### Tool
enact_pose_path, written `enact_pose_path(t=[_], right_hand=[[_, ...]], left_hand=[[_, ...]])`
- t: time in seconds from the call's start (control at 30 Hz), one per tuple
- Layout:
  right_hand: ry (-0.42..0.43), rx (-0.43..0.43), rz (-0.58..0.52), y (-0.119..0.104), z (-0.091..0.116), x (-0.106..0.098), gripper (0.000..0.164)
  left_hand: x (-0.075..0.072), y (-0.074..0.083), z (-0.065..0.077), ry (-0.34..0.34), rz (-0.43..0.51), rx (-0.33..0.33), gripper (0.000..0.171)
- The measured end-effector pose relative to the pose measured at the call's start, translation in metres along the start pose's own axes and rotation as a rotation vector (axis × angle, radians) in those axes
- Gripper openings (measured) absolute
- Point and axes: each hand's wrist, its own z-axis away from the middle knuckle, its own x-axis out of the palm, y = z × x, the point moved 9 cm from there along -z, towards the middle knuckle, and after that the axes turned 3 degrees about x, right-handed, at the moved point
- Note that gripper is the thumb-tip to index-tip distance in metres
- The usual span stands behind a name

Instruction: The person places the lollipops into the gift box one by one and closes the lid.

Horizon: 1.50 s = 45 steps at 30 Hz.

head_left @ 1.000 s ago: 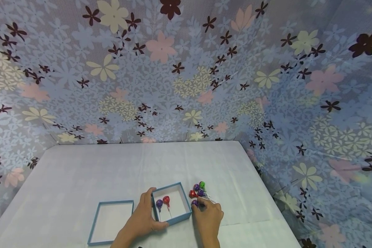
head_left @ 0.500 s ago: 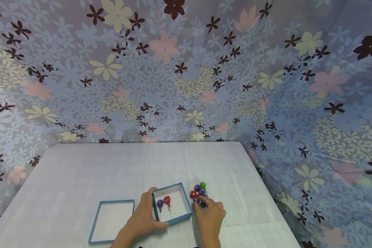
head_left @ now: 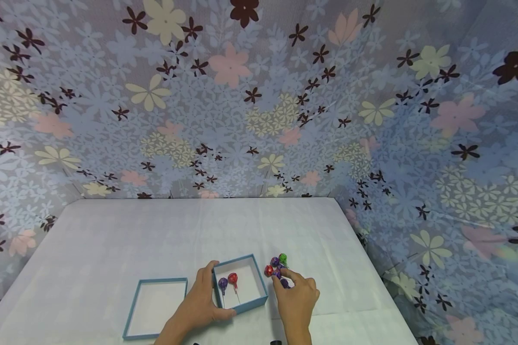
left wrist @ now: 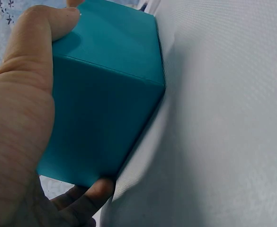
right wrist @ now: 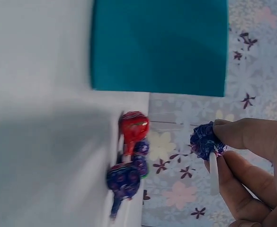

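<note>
My left hand (head_left: 196,302) grips the blue box (head_left: 261,302) from its left side, with thumb at the near corner and fingers at the far one. Inside the box lie a purple lollipop (head_left: 222,283) and a red lollipop (head_left: 232,278), sticks toward me. In the left wrist view, the box's teal outer walls (left wrist: 100,118) fill the space between thumb and fingers. To the right of the box, my right hand (head_left: 297,299) pinches a purple-wrapped lollipop (right wrist: 206,142) by its head, its white stick pointing down in the right wrist view.
Beside the right fingertips lie several loose lollipops, among them a red one (head_left: 269,270) and a green one (head_left: 283,258). A second shallow blue-rimmed box part (head_left: 131,306) lies left of the left hand. Flowered cloth (head_left: 224,120) hangs behind the white table (head_left: 155,230).
My right hand has closed on a purple lollipop and shifted slightly right, away from the box. The left hand and the box keep their place.
</note>
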Motion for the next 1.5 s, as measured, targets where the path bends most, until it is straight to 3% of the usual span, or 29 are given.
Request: enact_pose_path(t=[0.37,0.73,1.0,1.5], right_hand=[[-0.005,-0.056,-0.119,-0.028,-0.002,-0.005,0.027],[-0.095,-0.139,-0.153,-0.057,0.006,0.023,0.024],[-0.107,-0.205,-0.110,-0.070,0.009,0.041,0.026],[-0.167,-0.203,0.001,-0.063,0.025,0.062,0.022]], left_hand=[[-0.006,0.003,0.000,0.037,0.009,0.021,0.130],[-0.014,0.009,-0.008,0.067,0.003,0.077,0.130],[-0.015,0.008,-0.012,0.084,-0.007,0.089,0.130],[-0.003,0.000,0.001,0.032,0.018,0.065,0.129]])
